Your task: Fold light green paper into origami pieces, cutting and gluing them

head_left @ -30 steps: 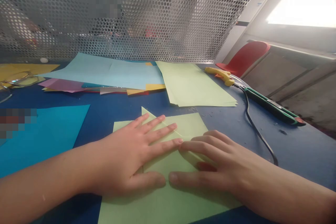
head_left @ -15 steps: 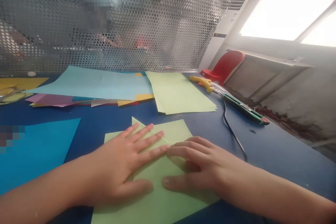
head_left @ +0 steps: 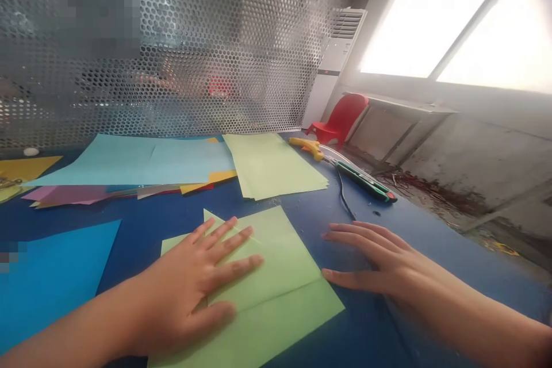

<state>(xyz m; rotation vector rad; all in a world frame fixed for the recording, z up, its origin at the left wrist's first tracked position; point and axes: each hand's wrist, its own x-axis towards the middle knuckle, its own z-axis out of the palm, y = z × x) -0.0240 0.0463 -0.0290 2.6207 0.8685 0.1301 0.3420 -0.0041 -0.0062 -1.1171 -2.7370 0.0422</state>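
Light green paper (head_left: 288, 264) with folds and a crease lies on the blue table in front of me. My left hand (head_left: 207, 276) rests flat on its left part, fingers spread, over a folded pointed flap. My right hand (head_left: 379, 259) is just right of the paper, fingers apart and holding nothing, with a fingertip near the paper's right edge. Beyond the folded paper lies a stack of light green sheets (head_left: 276, 167).
Light blue sheets (head_left: 142, 161) over coloured papers lie at the back left, a bright blue sheet (head_left: 56, 270) at the left. A yellow-handled tool (head_left: 308, 147) and a green cutter (head_left: 364, 181) lie back right. A perforated metal screen (head_left: 194, 46) stands behind.
My right hand has moved right, off the green paper, uncovering its crease and right edge. My left hand stays on the paper. The view has shifted a little.
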